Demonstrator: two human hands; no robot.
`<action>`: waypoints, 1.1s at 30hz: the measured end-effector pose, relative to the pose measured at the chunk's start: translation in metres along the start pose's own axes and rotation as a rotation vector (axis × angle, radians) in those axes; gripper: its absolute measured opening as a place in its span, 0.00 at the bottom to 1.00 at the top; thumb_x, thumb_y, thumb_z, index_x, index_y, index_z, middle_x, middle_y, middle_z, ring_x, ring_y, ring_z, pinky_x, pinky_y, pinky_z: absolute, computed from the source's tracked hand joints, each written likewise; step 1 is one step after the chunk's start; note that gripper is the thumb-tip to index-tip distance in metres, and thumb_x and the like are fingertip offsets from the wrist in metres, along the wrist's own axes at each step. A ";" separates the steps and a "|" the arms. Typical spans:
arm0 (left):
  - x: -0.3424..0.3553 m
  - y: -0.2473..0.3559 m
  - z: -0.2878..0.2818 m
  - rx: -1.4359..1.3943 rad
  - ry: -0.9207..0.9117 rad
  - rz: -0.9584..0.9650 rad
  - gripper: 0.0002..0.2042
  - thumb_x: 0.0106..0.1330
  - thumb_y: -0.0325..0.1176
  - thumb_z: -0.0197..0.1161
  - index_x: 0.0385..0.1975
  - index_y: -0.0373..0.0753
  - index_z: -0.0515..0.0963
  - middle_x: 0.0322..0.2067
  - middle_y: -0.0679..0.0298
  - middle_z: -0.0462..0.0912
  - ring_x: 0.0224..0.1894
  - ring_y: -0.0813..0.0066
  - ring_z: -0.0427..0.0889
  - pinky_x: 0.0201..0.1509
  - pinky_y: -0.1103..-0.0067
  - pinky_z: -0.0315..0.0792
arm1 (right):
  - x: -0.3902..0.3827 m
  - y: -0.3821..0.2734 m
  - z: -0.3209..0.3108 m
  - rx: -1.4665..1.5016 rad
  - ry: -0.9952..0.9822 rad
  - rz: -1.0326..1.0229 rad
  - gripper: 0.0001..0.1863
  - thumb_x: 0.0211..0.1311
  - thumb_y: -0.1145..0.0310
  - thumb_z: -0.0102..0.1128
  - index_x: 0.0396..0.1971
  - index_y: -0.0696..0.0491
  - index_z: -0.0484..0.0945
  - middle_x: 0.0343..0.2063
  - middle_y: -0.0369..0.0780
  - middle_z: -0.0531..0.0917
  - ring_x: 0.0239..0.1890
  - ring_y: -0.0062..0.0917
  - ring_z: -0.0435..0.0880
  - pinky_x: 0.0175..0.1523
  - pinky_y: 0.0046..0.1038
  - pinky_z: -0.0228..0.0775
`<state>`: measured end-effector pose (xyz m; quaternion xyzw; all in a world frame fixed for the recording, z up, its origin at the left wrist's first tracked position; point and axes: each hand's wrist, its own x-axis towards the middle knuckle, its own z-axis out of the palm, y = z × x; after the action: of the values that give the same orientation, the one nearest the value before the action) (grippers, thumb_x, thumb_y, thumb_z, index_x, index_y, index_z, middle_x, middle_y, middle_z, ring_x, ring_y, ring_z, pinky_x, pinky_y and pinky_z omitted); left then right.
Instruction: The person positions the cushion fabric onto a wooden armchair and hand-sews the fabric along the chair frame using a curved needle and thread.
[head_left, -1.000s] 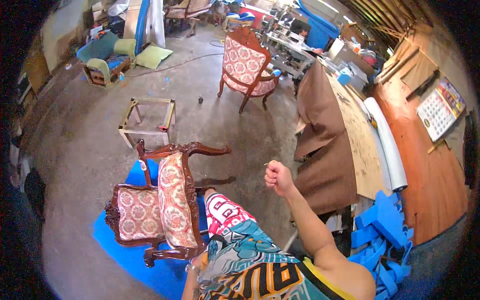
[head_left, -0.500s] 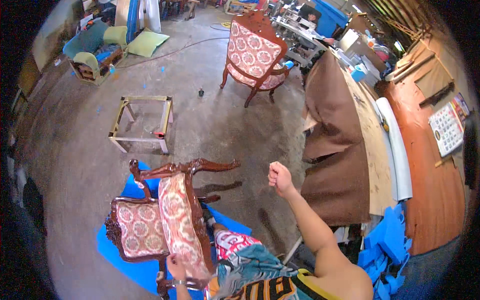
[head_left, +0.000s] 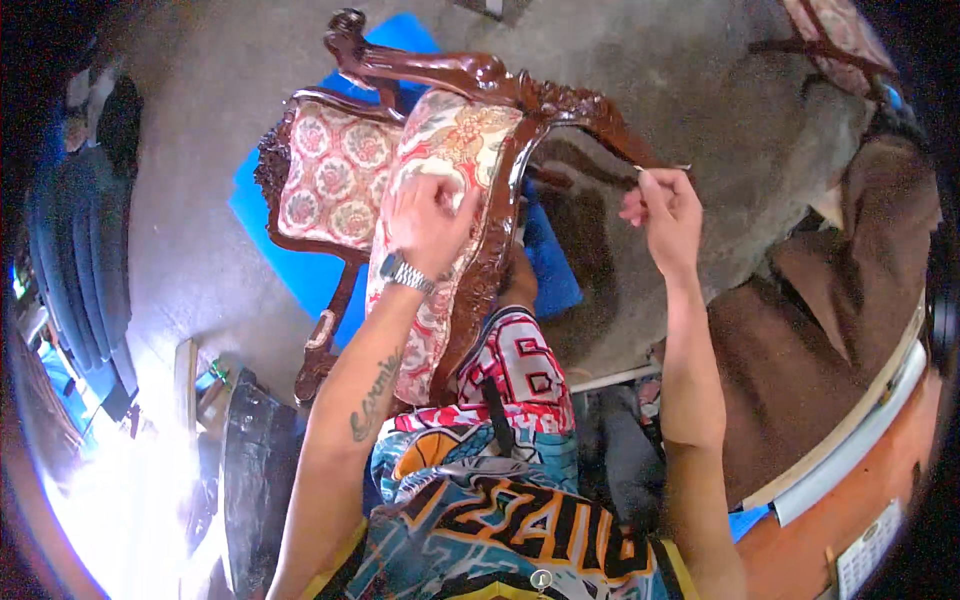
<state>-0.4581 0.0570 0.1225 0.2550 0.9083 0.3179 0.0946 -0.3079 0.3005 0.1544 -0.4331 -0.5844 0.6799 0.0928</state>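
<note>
A carved dark wooden armchair (head_left: 500, 230) lies tipped over in front of me, with floral cream-and-red upholstery on its seat (head_left: 470, 135) and a medallion pattern on its backrest (head_left: 335, 180). My left hand (head_left: 430, 225), wearing a metal watch (head_left: 405, 272), rests on the seat fabric beside the carved front rail. Its thumb stands apart from the fingers, and nothing shows in it. Out by the tip of a curved chair leg (head_left: 600, 125), my right hand (head_left: 668, 215) is closed in a pinch. A thin pale strand pokes out at its fingertips; its exact kind is unclear.
Under the chair lies a blue sheet (head_left: 270, 255) on the concrete floor (head_left: 200, 130). Brown material (head_left: 830, 330) hangs over a table edge at right. A second upholstered chair (head_left: 840, 45) stands far right. Dark folded cloth (head_left: 85, 240) is at left.
My view has swung down and closer to the chair. The left hand has moved farther up the seat fabric. My raised right hand has come to the chair leg's tip.
</note>
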 end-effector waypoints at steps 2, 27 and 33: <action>0.012 0.007 0.015 0.112 -0.004 0.112 0.14 0.49 0.40 0.71 0.24 0.42 0.73 0.25 0.63 0.75 0.30 0.64 0.74 0.36 0.69 0.66 | 0.006 0.019 0.019 0.106 -0.031 -0.031 0.08 0.65 0.68 0.57 0.36 0.57 0.75 0.22 0.36 0.81 0.21 0.16 0.78 0.27 0.17 0.70; 0.068 -0.001 0.070 0.130 -0.038 0.287 0.06 0.51 0.33 0.65 0.28 0.42 0.79 0.27 0.62 0.77 0.33 0.62 0.77 0.37 0.68 0.69 | 0.085 0.076 0.095 -0.179 -0.113 -0.248 0.08 0.58 0.66 0.64 0.32 0.55 0.80 0.23 0.36 0.81 0.24 0.18 0.78 0.30 0.20 0.68; 0.071 -0.006 0.076 0.098 -0.023 0.345 0.05 0.50 0.27 0.66 0.27 0.38 0.78 0.24 0.58 0.77 0.28 0.59 0.77 0.33 0.68 0.70 | 0.086 0.079 0.095 -0.238 -0.086 -0.259 0.09 0.55 0.65 0.64 0.31 0.55 0.81 0.26 0.42 0.84 0.28 0.27 0.85 0.34 0.26 0.74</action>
<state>-0.4959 0.1303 0.0590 0.4150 0.8643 0.2817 0.0367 -0.3960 0.2633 0.0385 -0.3327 -0.7149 0.6063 0.1025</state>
